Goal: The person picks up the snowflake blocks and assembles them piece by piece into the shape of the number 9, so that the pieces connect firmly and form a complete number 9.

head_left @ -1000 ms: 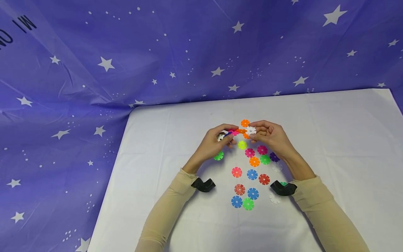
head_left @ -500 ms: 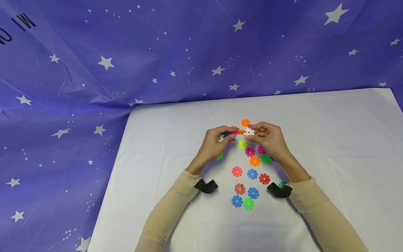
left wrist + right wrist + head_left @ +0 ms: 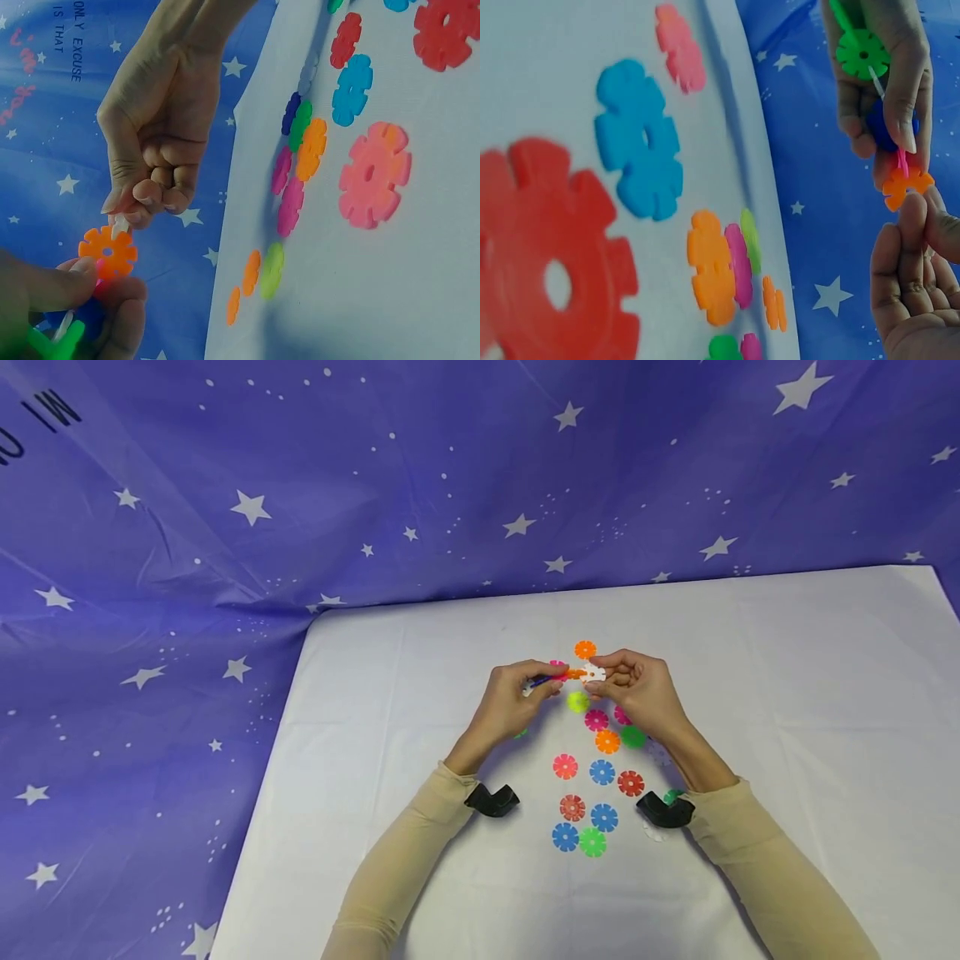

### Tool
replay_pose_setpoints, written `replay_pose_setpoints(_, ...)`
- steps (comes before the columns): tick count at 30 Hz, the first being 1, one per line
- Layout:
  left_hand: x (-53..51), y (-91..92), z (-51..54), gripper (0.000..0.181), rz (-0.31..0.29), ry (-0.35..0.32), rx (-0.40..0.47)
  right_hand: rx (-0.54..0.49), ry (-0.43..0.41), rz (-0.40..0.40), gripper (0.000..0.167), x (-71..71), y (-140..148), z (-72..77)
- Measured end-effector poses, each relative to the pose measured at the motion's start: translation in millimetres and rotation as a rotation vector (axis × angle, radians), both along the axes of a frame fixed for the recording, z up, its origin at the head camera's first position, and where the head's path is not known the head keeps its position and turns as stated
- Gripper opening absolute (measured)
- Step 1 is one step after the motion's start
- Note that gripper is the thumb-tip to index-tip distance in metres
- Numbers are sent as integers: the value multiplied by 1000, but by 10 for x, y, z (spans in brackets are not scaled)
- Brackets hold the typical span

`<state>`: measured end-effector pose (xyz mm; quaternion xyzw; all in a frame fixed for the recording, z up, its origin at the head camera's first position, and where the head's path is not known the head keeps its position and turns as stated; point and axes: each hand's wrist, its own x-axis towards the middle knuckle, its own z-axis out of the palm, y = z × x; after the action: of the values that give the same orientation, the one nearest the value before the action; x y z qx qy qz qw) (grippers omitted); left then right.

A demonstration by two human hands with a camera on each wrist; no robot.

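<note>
Over the far middle of the white table (image 3: 825, 735), my left hand (image 3: 510, 702) pinches a chain of linked, notched plastic discs. In the right wrist view the chain runs from a green disc (image 3: 851, 58) past a white edge to a blue disc (image 3: 880, 124), a pink disc (image 3: 902, 163) and an orange disc (image 3: 895, 184). Opposite it, my right hand (image 3: 648, 689) pinches a white disc (image 3: 596, 674) between thumb and fingertips. This white disc meets the orange disc's edge; how deep its slot sits is hidden by the fingers.
Loose discs lie flat below the hands, among them a yellow one (image 3: 578, 702), a red one (image 3: 631, 783), a blue one (image 3: 566, 837) and a green one (image 3: 592, 842). Another orange disc (image 3: 585, 650) lies beyond them. A purple star-printed cloth (image 3: 375, 485) hangs behind the table.
My right hand has come slightly left, bringing the white disc closer to the chain's orange end. The left hand has shifted a little right. Over the last half second both hands barely move.
</note>
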<state>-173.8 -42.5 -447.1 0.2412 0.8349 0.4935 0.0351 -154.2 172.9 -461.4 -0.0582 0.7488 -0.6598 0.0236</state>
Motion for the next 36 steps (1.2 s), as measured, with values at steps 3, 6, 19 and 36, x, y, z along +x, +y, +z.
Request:
replay_pose_setpoints(3, -14, -13, 1, 20, -1, -25, 10, -14, -9, 31, 38, -14, 9, 3)
replay_pose_setpoints(6, -19, -12, -7, 22, -1, -35, 19, -11, -26, 41, 38, -23, 20, 19)
replay_pose_setpoints(19, -30, -23, -22, 39, 35, 2, -5, -19, -10, -14, 36, -22, -13, 2)
replay_pose_setpoints(36, -58, -50, -29, 45, -34, 20, -204, -85, -20, 68, 44, -31, -5, -32)
